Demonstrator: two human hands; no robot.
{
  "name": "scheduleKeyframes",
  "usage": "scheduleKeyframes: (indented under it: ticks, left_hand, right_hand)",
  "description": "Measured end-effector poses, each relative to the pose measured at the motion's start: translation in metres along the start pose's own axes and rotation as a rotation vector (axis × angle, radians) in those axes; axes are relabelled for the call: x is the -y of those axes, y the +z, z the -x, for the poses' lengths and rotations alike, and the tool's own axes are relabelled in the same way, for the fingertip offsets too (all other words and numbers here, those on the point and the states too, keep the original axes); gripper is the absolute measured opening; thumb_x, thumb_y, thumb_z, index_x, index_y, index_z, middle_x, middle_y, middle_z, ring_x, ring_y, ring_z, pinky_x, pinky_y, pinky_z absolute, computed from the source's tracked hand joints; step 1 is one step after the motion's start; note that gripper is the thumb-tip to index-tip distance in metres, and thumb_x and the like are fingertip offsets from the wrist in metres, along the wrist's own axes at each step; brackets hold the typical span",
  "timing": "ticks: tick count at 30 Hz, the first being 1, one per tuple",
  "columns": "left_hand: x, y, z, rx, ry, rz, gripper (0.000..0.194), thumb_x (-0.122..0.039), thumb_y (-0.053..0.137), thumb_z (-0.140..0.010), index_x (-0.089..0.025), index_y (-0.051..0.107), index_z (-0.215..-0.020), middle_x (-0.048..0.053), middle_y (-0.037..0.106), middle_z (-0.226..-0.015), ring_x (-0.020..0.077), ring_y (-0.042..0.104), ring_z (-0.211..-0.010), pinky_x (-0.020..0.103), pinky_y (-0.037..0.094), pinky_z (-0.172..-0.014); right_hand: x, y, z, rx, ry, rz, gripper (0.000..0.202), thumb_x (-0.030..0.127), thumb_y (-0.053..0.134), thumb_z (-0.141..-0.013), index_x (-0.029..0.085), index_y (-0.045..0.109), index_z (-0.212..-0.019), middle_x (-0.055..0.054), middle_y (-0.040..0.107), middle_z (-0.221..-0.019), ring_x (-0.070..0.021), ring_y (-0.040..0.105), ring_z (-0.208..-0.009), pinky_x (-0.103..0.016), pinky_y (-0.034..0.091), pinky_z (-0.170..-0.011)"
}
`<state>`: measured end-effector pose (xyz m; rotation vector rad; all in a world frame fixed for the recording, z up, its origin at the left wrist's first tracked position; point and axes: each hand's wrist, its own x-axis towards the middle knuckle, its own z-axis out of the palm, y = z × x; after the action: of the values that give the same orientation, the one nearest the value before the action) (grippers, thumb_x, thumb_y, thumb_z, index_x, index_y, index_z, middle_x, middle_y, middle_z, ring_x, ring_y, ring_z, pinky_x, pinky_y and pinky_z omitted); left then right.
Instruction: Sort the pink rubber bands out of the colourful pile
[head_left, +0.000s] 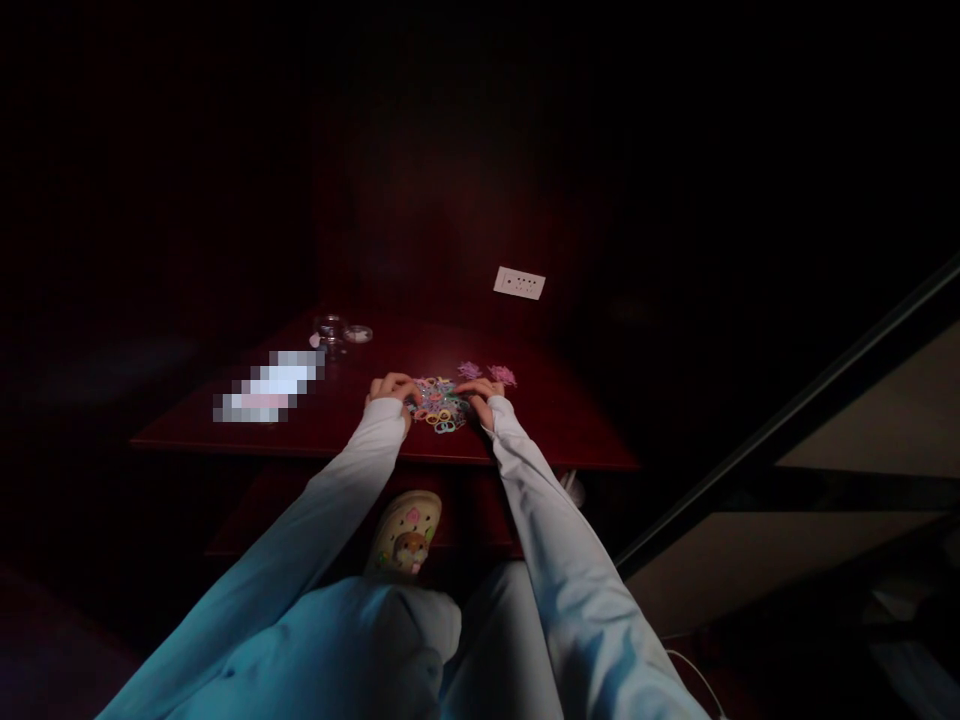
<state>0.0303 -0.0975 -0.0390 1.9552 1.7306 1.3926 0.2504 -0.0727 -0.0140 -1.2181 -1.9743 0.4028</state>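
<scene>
A loose pile of small multicoloured hair ties (442, 412), in pastel and bright colours, lies on the dark red table (300, 432) between my hands. At its left edge rests my left hand (391, 387), its fingers bent down over the ties and slightly apart. My right hand (484, 391) reaches in from the other side, fingers stretched toward the pile and thumb apart from them. No tie shows clearly gripped in either hand. Just beyond the right hand sit two smaller heaps, a purple heap of ties (470, 370) and a pink heap of ties (503, 376).
A clear jar (330, 330) and a round clear lid (358, 334) stand at the back left. A pixelated bright object (270, 388) lies on the table's left. A white socket plate (520, 283) is on the wall. Below the table edge shows a beige clog (405, 530).
</scene>
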Motion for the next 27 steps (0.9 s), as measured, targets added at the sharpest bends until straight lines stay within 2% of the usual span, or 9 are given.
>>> scheduleKeyframes:
  ticks: [3, 8, 12, 18, 27]
  left_hand:
    - [-0.011, 0.002, 0.008, 0.075, 0.112, -0.032, 0.030, -0.007, 0.062, -0.076, -0.031, 0.078, -0.081, 0.000, 0.070, -0.124, 0.0293, 0.052, -0.115, 0.045, 0.040, -0.098]
    - [-0.011, 0.001, 0.010, 0.103, 0.117, -0.042, 0.025, -0.011, 0.065, -0.079, -0.031, 0.079, -0.078, 0.000, 0.072, -0.120, 0.0300, 0.051, -0.117, 0.044, 0.041, -0.098]
    - [0.001, 0.003, 0.003, 0.096, 0.066, -0.034, 0.014, -0.018, 0.071, -0.078, -0.030, 0.080, -0.078, 0.003, 0.072, -0.117, 0.0322, 0.051, -0.117, 0.046, 0.042, -0.096]
    - [0.009, 0.007, -0.002, 0.058, 0.036, -0.004, 0.009, -0.022, 0.075, -0.076, -0.029, 0.080, -0.079, 0.003, 0.072, -0.114, 0.0304, 0.053, -0.112, 0.045, 0.043, -0.098]
    - [0.003, 0.002, 0.001, 0.096, 0.045, -0.012, 0.015, -0.022, 0.070, -0.081, -0.028, 0.079, -0.090, 0.004, 0.071, -0.118, 0.0307, 0.053, -0.113, 0.044, 0.041, -0.093]
  right_hand:
    - [0.006, 0.002, 0.000, 0.037, -0.002, 0.037, 0.040, 0.014, 0.048, -0.093, 0.031, 0.084, -0.094, -0.001, 0.068, -0.117, -0.0220, 0.051, -0.119, -0.036, 0.035, -0.111]
    - [0.016, 0.006, 0.005, 0.102, -0.015, 0.135, 0.032, 0.019, 0.058, -0.093, 0.035, 0.085, -0.091, 0.001, 0.065, -0.125, -0.0233, 0.046, -0.120, -0.038, 0.034, -0.110]
    - [0.014, 0.009, 0.003, 0.023, 0.015, 0.158, 0.030, 0.019, 0.060, -0.092, 0.035, 0.086, -0.095, 0.000, 0.065, -0.129, -0.0251, 0.045, -0.121, -0.040, 0.031, -0.110]
    - [0.001, 0.011, -0.004, -0.124, 0.159, 0.059, 0.032, 0.020, 0.056, -0.093, 0.029, 0.085, -0.099, -0.004, 0.068, -0.120, -0.0264, 0.046, -0.121, -0.040, 0.030, -0.109]
    - [0.007, 0.011, -0.001, -0.098, 0.096, 0.056, 0.017, 0.027, 0.070, -0.085, 0.030, 0.083, -0.097, -0.003, 0.069, -0.116, -0.0265, 0.048, -0.119, -0.040, 0.032, -0.106]
